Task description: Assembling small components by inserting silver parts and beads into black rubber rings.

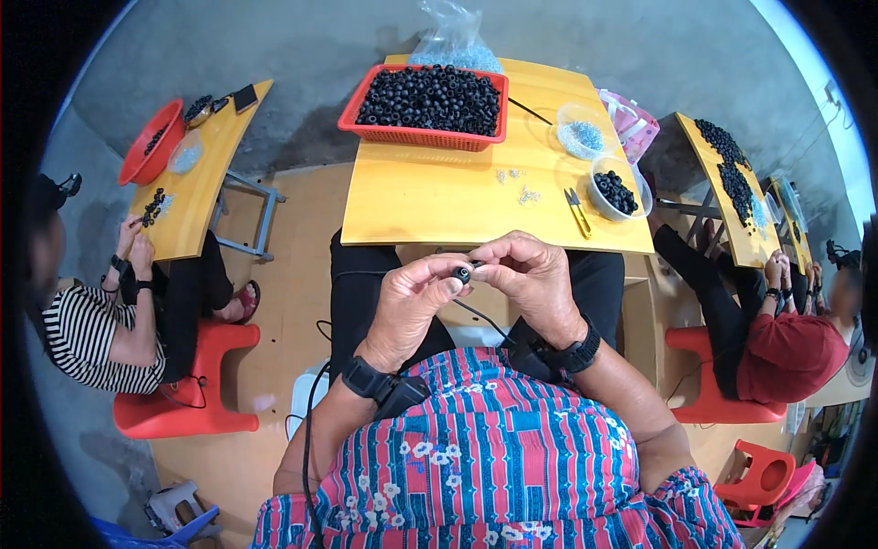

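Note:
Just in front of the table's near edge, my two hands meet fingertip to fingertip above my lap. Thumb and fingers of my left hand [416,297] pinch a small black round plastic part [462,274] with a lighter centre. My right hand [532,279] is closed in a pinch right beside it; a bit of something dark shows at its fingertips, too small to name. More black round parts [430,101] fill a red basket [423,136] at the back of the table, and others [615,192] lie in a clear round tub [643,203] at the right.
On the yellow table [421,197] lie yellow-handled snips [578,215] and small clear pieces [528,195]. Behind stand a tub of bluish pieces [583,137] and a plastic bag [453,41]. A black cable [315,457] hangs by my left arm. Seated people work at both sides.

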A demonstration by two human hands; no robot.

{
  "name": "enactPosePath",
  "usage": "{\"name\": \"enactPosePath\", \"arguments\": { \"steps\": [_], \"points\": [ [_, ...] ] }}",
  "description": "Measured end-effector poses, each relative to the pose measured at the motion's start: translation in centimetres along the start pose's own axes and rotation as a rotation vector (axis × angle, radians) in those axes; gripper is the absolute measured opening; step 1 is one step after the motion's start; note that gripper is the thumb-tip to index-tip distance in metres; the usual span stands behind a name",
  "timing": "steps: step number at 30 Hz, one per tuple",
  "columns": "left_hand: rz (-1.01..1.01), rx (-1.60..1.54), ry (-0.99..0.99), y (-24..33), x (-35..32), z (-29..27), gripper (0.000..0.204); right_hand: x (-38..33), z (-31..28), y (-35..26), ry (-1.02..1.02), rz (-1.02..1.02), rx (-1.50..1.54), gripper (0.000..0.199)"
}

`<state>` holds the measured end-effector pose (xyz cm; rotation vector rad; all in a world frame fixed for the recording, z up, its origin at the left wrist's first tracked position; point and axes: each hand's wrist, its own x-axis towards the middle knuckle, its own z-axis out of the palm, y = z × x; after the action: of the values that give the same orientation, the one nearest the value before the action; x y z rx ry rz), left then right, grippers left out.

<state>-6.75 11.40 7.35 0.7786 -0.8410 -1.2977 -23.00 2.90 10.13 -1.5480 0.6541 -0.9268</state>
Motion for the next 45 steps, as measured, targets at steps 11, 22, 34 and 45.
{"name": "enactPosePath", "arguments": {
  "steps": [11,22,34,45],
  "points": [
    [0.025,-0.025,0.004,-0.2,-0.3,-0.5,0.028,0.6,-0.4,-0.2,-0.112,0.06,0.037,0.017],
    [-0.034,0.002,0.054,-0.7,0.0,-1.5,0.024,1.0,-0.2,0.1,-0.098,0.087,0.112,0.016],
    [-0.037,0.054,0.035,-1.2,0.1,-2.0,0.023,1.0,-0.2,-0.5,-0.167,0.097,0.05,0.017],
    [-0.027,0.098,0.035,-1.3,-0.1,-2.2,0.021,0.9,-0.2,-0.1,-0.19,0.022,-0.06,0.017]
  ]
}}
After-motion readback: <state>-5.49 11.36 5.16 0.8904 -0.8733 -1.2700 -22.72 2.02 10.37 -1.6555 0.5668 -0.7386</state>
